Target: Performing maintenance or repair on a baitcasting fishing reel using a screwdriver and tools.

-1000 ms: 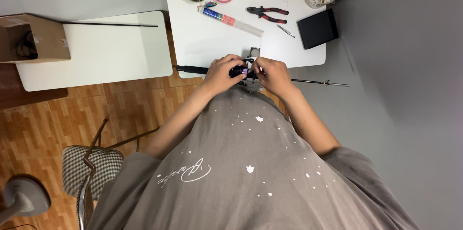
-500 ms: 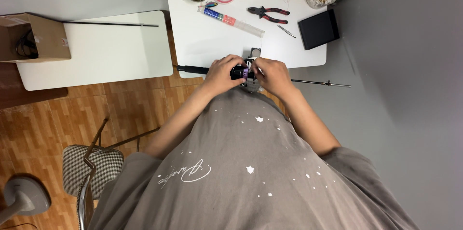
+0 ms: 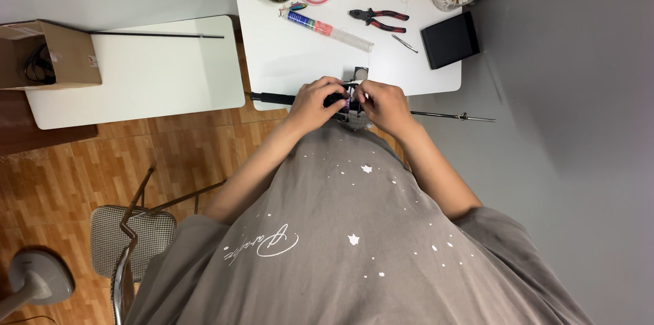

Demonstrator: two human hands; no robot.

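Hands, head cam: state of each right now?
Left hand: closed on the small black device at the table edge.
Right hand: closed on the same small black device from the other side.

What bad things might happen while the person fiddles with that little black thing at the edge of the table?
The small black device is held by both the left hand and right hand right at the white table edge, so if it slips it may fall to the floor. The thin metal rod sticks out past the table beside the right hand; an elbow might knock it off. The pliers lie well clear and seem safe.
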